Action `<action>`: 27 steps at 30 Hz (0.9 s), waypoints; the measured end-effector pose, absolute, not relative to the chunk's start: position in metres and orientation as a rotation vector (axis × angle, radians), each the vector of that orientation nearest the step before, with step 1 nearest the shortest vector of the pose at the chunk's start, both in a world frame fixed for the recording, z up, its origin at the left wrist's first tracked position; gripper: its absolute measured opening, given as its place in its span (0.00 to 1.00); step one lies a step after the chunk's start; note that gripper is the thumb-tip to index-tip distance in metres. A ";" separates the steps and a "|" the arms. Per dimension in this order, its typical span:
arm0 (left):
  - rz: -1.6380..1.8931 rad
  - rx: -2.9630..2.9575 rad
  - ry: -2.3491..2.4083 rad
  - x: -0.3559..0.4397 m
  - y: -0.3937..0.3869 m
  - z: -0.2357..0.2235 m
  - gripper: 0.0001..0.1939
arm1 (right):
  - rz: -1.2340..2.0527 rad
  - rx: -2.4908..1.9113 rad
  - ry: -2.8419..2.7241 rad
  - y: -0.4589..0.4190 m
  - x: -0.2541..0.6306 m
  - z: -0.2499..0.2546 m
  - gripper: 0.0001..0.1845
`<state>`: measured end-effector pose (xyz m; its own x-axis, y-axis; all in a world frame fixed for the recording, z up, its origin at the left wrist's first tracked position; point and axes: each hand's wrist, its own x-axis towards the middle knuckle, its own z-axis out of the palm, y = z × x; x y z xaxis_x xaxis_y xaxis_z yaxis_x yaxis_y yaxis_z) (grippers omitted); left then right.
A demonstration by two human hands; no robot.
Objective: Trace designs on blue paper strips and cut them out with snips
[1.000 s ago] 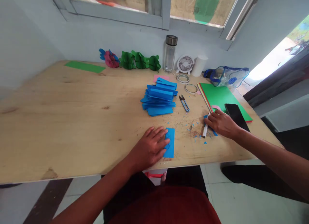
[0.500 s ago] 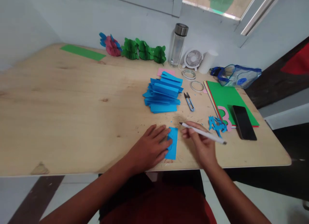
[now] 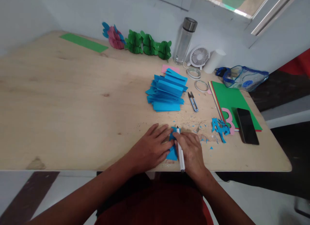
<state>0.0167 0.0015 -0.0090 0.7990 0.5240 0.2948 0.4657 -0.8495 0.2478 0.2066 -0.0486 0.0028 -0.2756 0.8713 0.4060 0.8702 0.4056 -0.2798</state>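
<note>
My left hand (image 3: pixel 155 146) lies flat with fingers spread, pressing on the left part of a small blue paper strip (image 3: pixel 172 154) near the table's front edge. My right hand (image 3: pixel 191 150) grips a white marker (image 3: pixel 180 150), its dark tip pointing away from me at the strip's upper right. Whether the tip touches the paper I cannot tell. Fingers of both hands cover much of the strip. Beyond them lies a fanned pile of folded blue paper (image 3: pixel 167 92), with thread snips (image 3: pixel 193 101) to its right.
Blue paper cutouts (image 3: pixel 221 128), a pink paper cutout (image 3: pixel 229 120), a phone (image 3: pixel 247 125) and green sheets (image 3: pixel 233 97) lie to the right. Tape rolls (image 3: pixel 201 86), a fan (image 3: pixel 199 57), a glass bottle (image 3: pixel 185 40) and green paper ornaments (image 3: pixel 149 44) line the back. Blue scraps (image 3: pixel 211 148) are scattered.
My right hand has moved left onto the blue strip, and the marker has swung from slanting sideways to pointing away from me. The left hand stays on the paper. The view has shifted slightly.
</note>
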 end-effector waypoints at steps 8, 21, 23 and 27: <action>0.523 2.829 0.776 0.017 0.002 -0.008 0.13 | 0.181 -1.470 -2.073 -0.047 0.210 0.001 0.18; 0.513 2.810 0.763 0.016 0.003 -0.007 0.14 | 0.840 -1.470 -1.219 -0.014 0.210 0.004 0.07; 0.518 2.810 0.752 0.016 0.004 -0.007 0.14 | 0.827 -1.494 -1.217 -0.012 0.208 0.003 0.06; 0.527 2.809 0.753 0.016 0.004 -0.007 0.14 | 0.804 -1.531 -1.271 -0.011 0.206 0.004 0.05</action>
<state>0.0156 0.0037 -0.0072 0.8083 0.5129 0.2892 0.4469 -0.8542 0.2658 0.2055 -0.0106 0.0043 0.2413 0.9668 0.0846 0.3381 -0.0021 -0.9411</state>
